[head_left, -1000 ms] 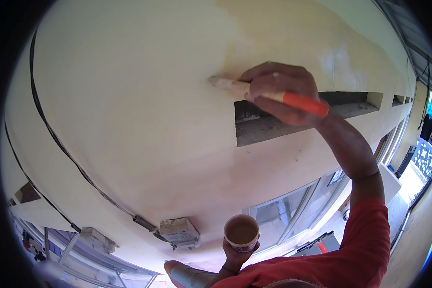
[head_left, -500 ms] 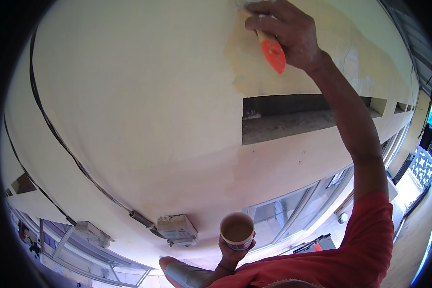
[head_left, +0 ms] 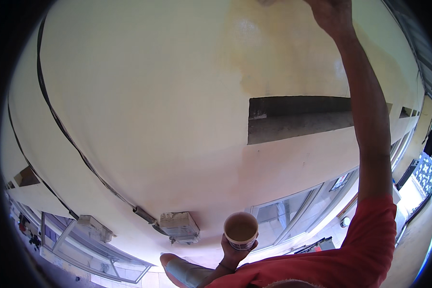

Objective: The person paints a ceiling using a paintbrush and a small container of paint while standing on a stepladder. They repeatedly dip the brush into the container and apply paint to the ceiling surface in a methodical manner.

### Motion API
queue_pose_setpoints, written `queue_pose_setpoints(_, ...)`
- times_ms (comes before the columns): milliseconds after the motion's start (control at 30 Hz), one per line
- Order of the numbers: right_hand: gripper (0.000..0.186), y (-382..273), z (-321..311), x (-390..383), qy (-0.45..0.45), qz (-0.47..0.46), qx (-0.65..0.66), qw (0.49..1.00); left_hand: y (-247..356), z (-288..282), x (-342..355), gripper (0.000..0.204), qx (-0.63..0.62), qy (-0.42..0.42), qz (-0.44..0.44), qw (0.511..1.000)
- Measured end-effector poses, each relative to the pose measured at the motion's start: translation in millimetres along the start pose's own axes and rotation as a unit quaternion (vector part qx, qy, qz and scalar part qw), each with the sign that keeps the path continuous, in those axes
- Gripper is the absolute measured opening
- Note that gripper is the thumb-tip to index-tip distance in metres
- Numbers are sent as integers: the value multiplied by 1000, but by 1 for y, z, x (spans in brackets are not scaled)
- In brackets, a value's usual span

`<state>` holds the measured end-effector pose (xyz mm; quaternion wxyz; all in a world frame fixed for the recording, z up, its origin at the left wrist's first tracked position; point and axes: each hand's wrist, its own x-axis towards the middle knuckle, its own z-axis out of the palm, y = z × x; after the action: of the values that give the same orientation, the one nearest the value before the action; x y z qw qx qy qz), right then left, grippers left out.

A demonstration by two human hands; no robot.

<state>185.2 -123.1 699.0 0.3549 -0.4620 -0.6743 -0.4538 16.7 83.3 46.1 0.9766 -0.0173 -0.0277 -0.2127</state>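
Note:
In the lower middle, my left hand (head_left: 234,253) is wrapped round a round tub (head_left: 241,231) with beige-brown liquid inside. My right arm reaches up the cream wall (head_left: 153,105), and my right hand (head_left: 332,14) is cut off by the top edge, its fingers out of view. The brush with the orange-tipped handle, gripped in that hand half a second ago, does not show clearly now; only a blurred pale shape is at the top edge. A darker yellowish, wet-looking patch (head_left: 283,53) spreads over the wall below the hand.
Under the patch, a long dark opening (head_left: 297,115) is cut into the wall. Black cables (head_left: 77,144) run down the left side to a grey box (head_left: 178,226). Windows (head_left: 288,211) lie lower right, and an open window frame (head_left: 96,259) juts out lower left.
My right hand has moved up and to the right, taking the brush handle out of view. The wet-looking patch shows a shiny spot. My left hand still holds the tub.

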Motion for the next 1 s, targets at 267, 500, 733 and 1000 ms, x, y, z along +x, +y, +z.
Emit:
queue_pose_setpoints(267,28,-29,76,-101,-144,-225,-412,871,8,-3,-3,69,21,-8,41,999)
queue_pose_setpoints(500,24,-83,115,-184,-220,-185,-235,928,5,-4,-1,72,4,-23,22,999)
queue_pose_setpoints(733,22,-52,92,-188,127,104,-75,984,0,-11,-5,70,7,-7,-1,1000)
queue_pose_setpoints(1000,25,-70,86,-209,276,33,-233,932,0,-13,-16,73,1,-12,37,999)
